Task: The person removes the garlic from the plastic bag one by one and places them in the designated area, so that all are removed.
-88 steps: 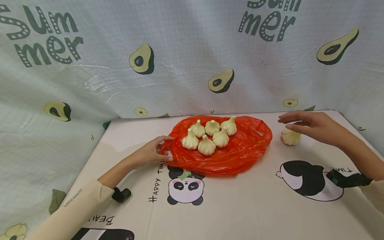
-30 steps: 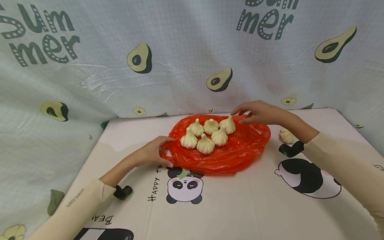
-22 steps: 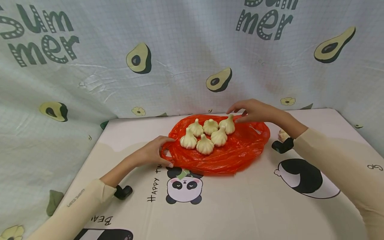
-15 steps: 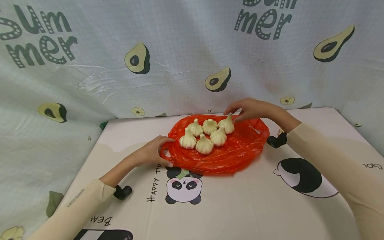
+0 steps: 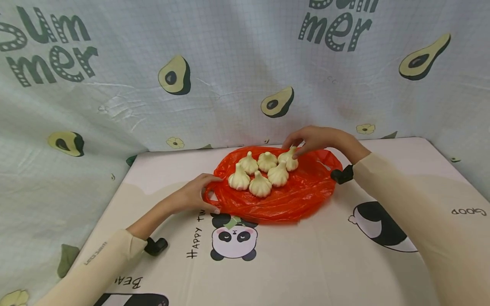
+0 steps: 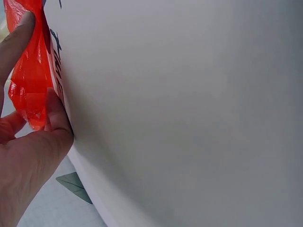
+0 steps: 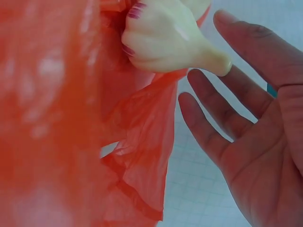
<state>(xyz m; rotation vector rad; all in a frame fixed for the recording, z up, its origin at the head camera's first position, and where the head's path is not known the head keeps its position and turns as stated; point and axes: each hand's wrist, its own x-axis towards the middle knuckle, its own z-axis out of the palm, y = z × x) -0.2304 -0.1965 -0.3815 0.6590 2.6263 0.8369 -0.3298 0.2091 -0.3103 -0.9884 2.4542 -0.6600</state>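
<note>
Several pale garlic bulbs stand together, stems mostly up, on a flattened red plastic bag. My right hand reaches in from the right at the rear-right bulb. In the right wrist view, thumb and fingers are spread on either side of that bulb's stem, without closing on it. My left hand rests at the bag's left end, thumb low and fingers above, well apart. The left wrist view shows a finger lying over the red plastic and the thumb beside it.
The tabletop has a light cover printed with a panda and lettering. Behind it hangs a pale curtain with avocado prints, close to the table's back edge. A black wrist camera sits under my right wrist.
My right hand has moved left from above a loose garlic bulb on the right to the bag's rear-right bulb. My right arm now hides the loose one. My left thumb has spread slightly.
</note>
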